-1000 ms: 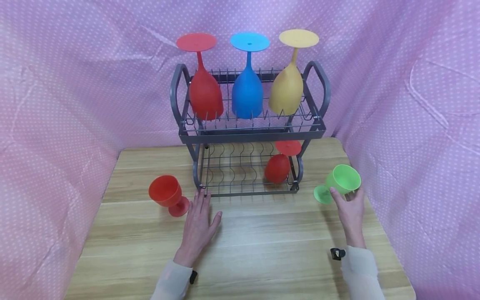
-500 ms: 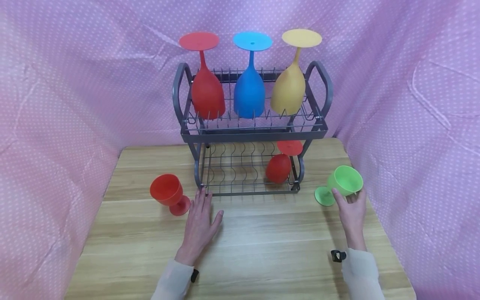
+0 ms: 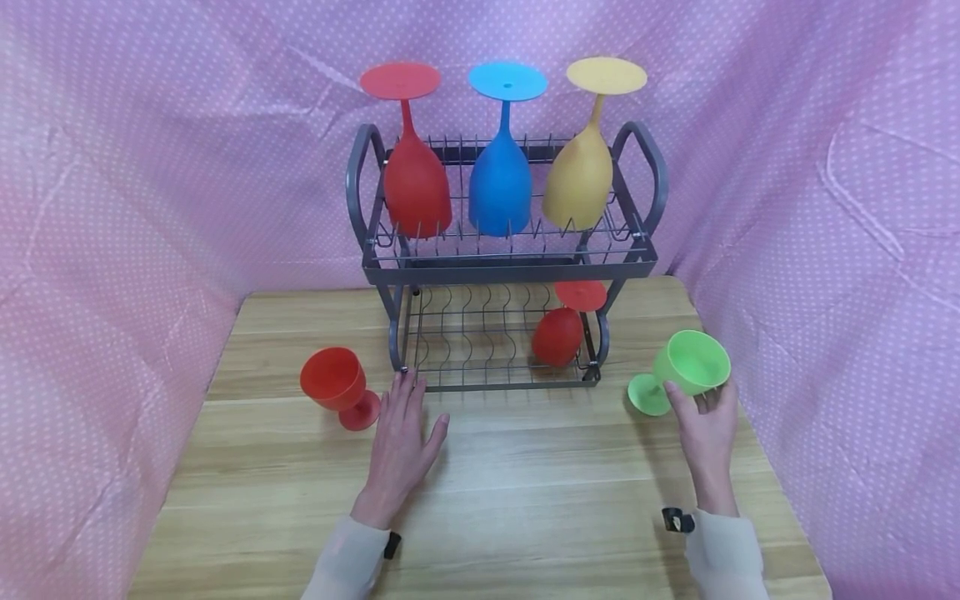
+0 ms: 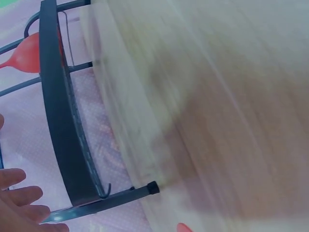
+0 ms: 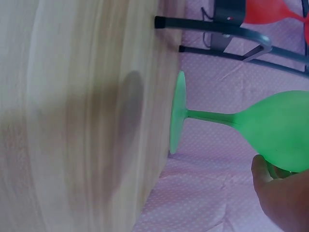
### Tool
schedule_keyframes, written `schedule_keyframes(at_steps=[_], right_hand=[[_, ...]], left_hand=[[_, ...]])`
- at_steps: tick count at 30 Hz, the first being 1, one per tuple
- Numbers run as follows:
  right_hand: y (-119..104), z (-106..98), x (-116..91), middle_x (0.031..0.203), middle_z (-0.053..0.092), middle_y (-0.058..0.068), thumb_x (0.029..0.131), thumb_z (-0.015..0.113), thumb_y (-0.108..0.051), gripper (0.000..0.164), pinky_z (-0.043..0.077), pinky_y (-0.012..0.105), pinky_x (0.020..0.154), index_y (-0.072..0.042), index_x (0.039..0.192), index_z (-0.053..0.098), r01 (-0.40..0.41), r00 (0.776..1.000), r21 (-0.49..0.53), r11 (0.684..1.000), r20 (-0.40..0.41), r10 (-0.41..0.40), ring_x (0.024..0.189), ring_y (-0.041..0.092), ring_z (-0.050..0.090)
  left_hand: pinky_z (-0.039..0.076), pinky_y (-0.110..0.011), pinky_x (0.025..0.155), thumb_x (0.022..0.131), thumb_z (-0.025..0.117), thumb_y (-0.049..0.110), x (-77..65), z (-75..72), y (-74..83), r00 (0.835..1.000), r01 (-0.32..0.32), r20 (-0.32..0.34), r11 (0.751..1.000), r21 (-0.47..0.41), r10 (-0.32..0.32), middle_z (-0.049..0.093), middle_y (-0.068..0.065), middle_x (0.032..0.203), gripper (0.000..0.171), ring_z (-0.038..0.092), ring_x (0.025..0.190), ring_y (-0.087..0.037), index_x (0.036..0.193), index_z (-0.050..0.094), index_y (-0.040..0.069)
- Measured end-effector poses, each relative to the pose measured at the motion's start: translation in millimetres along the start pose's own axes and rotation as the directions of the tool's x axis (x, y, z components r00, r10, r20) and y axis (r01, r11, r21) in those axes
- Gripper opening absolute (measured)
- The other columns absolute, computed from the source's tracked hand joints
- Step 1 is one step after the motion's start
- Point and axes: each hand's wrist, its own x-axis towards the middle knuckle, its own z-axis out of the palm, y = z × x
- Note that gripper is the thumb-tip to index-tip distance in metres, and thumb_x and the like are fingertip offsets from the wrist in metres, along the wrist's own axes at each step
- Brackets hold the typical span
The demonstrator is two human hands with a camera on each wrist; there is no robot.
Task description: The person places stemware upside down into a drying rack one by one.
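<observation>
My right hand [image 3: 705, 433] grips a green goblet [image 3: 696, 362] by its bowl, thumb on the near side and fingers round the right. The goblet stands upright right of the rack; in the right wrist view its round foot [image 5: 178, 113] is close over the table. My left hand [image 3: 399, 446] lies with straight fingers, palm down, its fingertips at the front left corner of the dark two-tier dish rack [image 3: 510, 273]. Just left of that hand a red goblet [image 3: 332, 379] stands upright on the table. In the left wrist view several fingertips [image 4: 29, 195] show beside the rack.
Upside down on the upper tier are a red goblet [image 3: 417, 187], a blue goblet [image 3: 499, 187] and a yellow goblet [image 3: 578, 183]. A smaller red goblet [image 3: 557, 337] sits inverted at the lower tier's right end. Pink dotted cloth [image 3: 150, 167] surrounds the wooden table [image 3: 525, 500].
The head view shifts slightly. My right hand, with the green goblet, moves a little toward me. My left fingertips slide slightly forward at the rack corner.
</observation>
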Motion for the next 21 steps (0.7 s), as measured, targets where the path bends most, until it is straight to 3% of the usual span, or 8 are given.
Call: schedule_keyframes(at_steps=[9,21], right_hand=[[-17,9,-17,0.148,0.052,0.013,0.084,0.077,0.010,0.081,0.039,0.022,0.114,-0.011,0.154,0.042,0.066,0.997,0.000,0.998,0.051,-0.066,0.137,0.024,0.049],[-31,30,-39,0.144,0.054,0.008,0.082,0.077,0.014,0.082,0.038,0.023,0.115,-0.005,0.154,0.041,0.139,0.980,-0.028,0.990,0.145,-0.134,0.134,0.016,0.052]], left_hand=[[0.035,-0.066,0.115,0.096,0.066,0.032,10.5,-2.5,9.9,0.996,-0.054,-0.072,0.998,-0.040,0.051,0.042,-0.024,0.159,0.067,0.034,0.149,-0.044,0.148,0.049,-0.005],[0.030,-0.060,0.120,0.098,0.065,0.035,19.6,-7.7,23.2,0.999,0.003,-0.043,0.992,-0.128,-0.009,0.041,-0.019,0.161,0.067,0.029,0.153,-0.037,0.152,0.046,0.000]])
